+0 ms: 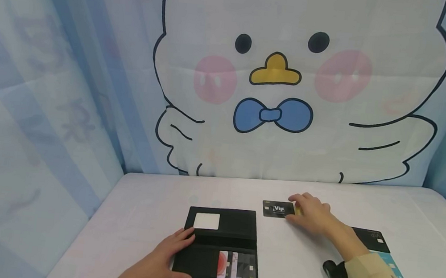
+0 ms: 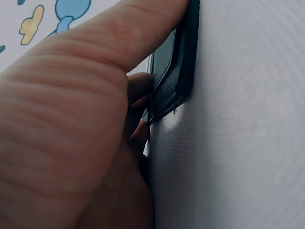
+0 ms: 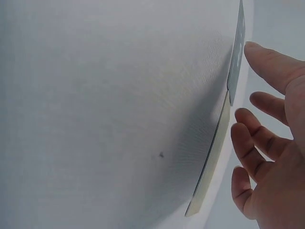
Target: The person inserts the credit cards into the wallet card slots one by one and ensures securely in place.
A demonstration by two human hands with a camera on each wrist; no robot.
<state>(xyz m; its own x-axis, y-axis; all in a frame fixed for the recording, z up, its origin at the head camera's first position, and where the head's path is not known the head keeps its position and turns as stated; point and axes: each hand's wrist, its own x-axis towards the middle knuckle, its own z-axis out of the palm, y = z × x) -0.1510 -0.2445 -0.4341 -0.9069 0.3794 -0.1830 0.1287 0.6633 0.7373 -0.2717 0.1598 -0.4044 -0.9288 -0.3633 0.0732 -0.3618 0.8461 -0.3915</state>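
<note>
A black wallet (image 1: pixel 205 240) lies unfolded on the table, with several cards (image 1: pixel 244 267) in its lower pocket and a white patch (image 1: pixel 207 221) in the upper half. My left hand (image 1: pixel 163 258) rests on its left edge, thumb near the lower corner, fingers extended by the fold; the left wrist view shows the thumb against the wallet (image 2: pixel 183 71). Over a black "Vip" card (image 1: pixel 278 209) and a yellowish card (image 3: pixel 209 157), my right hand (image 1: pixel 312 214) hovers. Its fingers are loosely bent and apart from both cards in the right wrist view; in the head view the hand mostly hides the yellowish card.
Beside the right forearm lie another black card (image 1: pixel 370 239) and a light-blue card (image 1: pixel 392 265), both partly covered by the arm. A dark wrist-worn device (image 1: pixel 333 270) sits under the right sleeve. A printed curtain (image 1: pixel 270 152) hangs behind the table's far edge.
</note>
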